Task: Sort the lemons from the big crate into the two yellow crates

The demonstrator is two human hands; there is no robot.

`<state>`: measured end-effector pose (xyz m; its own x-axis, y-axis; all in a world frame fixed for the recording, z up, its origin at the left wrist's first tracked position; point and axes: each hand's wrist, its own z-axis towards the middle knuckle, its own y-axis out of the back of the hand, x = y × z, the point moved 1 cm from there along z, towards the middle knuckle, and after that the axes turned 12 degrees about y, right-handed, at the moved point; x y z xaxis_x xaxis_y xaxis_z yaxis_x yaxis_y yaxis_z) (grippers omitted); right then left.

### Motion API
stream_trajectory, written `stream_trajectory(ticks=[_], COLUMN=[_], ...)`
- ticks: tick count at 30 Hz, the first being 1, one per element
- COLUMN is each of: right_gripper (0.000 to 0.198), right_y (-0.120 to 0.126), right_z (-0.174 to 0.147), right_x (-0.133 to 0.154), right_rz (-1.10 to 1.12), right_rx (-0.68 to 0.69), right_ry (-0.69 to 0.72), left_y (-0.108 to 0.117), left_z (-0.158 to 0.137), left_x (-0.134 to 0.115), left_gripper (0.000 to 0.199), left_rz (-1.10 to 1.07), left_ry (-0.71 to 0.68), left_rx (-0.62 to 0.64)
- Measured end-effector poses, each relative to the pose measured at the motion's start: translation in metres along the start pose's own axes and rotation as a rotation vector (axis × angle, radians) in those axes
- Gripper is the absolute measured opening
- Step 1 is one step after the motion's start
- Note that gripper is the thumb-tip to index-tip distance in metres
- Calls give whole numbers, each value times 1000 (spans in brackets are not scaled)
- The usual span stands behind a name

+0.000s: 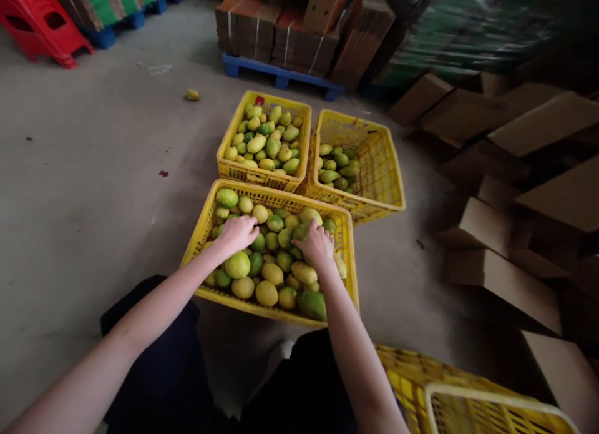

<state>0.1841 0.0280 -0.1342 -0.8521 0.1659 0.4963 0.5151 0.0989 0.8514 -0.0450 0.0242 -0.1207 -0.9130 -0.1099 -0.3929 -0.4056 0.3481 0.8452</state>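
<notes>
Yellow and green lemons (pixel 272 273) fill the yellow plastic crate (pixel 276 197) in front of me. My left hand (pixel 238 233) is palm down among the fruit on the left side, its fingers curled. Whatever lies under those fingers is hidden; a green lemon (pixel 258 241) shows right by the fingertips. On the crate's right side, my right hand (pixel 318 245) grips a green lemon (pixel 302 231) between thumb and fingers. A yellowish lemon (pixel 311 217) sits just beyond it. A large green lemon (pixel 312 305) lies in the near right corner.
Behind stand a crate full of lemons (pixel 224 165) and a partly filled crate (pixel 381 165). One loose lemon (pixel 192 95) is on the floor. Open cardboard boxes (pixel 496 228) crowd the right. More yellow crates (pixel 412 390) are at lower right, a blue pallet (pixel 281 75) behind, a red stool (pixel 42 22) far left.
</notes>
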Motion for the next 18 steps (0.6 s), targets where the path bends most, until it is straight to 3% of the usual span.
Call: stream_trajectory(ticks=[7,9,11,14,16,18], right_gripper=[69,74,68,54,53,49], right_y=[13,17,19,16,11,8], right_z=[8,8,4,-11,-25,-35], right_x=[6,15,27,47,58,65], right_rz=[110,221,498,945,1104,1186], right_rx=[-79,-118,-110,7,88,146], right_ry=[17,33,19,-19,-9,30], left_y=[-5,-4,-1,3,5,7], left_z=[2,5,6,1,-6,-14], left_x=[17,19,16,3,-7,-17], left_gripper=[16,31,61,100,96,76], left_rz=[-206,-305,-455,-687,-854,-956], left_ry=[-2,-59,-177,-375,-445,-458], left_rx=[44,32,7,-24,-40,-40])
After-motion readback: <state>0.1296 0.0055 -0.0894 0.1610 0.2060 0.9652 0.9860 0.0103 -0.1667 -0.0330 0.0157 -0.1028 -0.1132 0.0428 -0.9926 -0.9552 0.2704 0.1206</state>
